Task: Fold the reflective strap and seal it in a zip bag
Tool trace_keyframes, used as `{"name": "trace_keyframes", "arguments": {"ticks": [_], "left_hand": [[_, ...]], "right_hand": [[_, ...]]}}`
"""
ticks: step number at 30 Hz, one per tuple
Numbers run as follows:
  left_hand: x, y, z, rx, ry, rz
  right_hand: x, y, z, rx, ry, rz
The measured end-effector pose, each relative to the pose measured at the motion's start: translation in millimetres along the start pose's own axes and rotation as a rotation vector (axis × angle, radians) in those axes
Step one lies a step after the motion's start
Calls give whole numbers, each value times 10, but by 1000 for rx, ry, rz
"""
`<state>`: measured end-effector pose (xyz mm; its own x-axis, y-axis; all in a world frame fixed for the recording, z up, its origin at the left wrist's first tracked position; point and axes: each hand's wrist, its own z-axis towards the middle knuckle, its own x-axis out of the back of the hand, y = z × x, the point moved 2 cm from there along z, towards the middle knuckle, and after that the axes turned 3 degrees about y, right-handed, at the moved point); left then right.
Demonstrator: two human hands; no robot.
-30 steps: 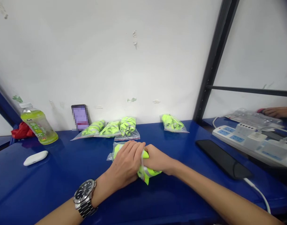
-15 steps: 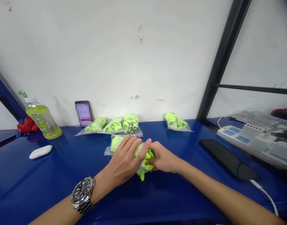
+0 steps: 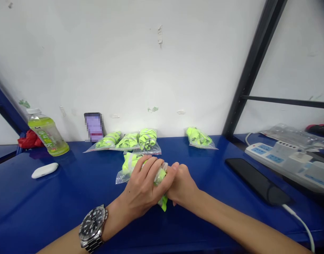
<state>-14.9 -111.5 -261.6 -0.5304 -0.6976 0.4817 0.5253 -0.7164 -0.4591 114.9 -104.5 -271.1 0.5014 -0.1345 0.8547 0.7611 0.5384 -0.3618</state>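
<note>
Both my hands meet at the middle of the blue table (image 3: pixel 72 208). My left hand (image 3: pixel 144 185), a watch on its wrist, is wrapped over a clear plastic bag (image 3: pixel 124 171) that holds a neon-yellow fabric piece with grey reflective strips. My right hand (image 3: pixel 181 187) is closed on the fabric's near end, whose tip (image 3: pixel 164 203) sticks out below the hands. The bag's far end lies flat on the table toward the wall.
Three filled bags (image 3: pixel 130 141) lie in a row by the wall, another (image 3: pixel 199 138) to their right. A green drink bottle (image 3: pixel 45 132), a phone (image 3: pixel 93 126) and a white case (image 3: pixel 44 170) are left. A black phone (image 3: pixel 257 180) with cable and a power strip (image 3: pixel 286 162) are right.
My hands have shifted slightly toward me and the left fingers have closed further over the bag. Less of the yellow fabric shows outside the bag than a second ago.
</note>
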Motion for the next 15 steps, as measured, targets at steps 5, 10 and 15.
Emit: {"name": "trace_keyframes", "arguments": {"ticks": [5, 10, 15], "left_hand": [[-5, 9, 23, -4, -29, -24], [-127, -51, -25, 104, -133, -103], [-185, -148, -99, 181, -127, -205]], "right_hand": [[-128, 11, 10, 36, 106, -174], [61, 141, 37, -156, -92, 330], [263, 255, 17, -174, -404, 891]]}}
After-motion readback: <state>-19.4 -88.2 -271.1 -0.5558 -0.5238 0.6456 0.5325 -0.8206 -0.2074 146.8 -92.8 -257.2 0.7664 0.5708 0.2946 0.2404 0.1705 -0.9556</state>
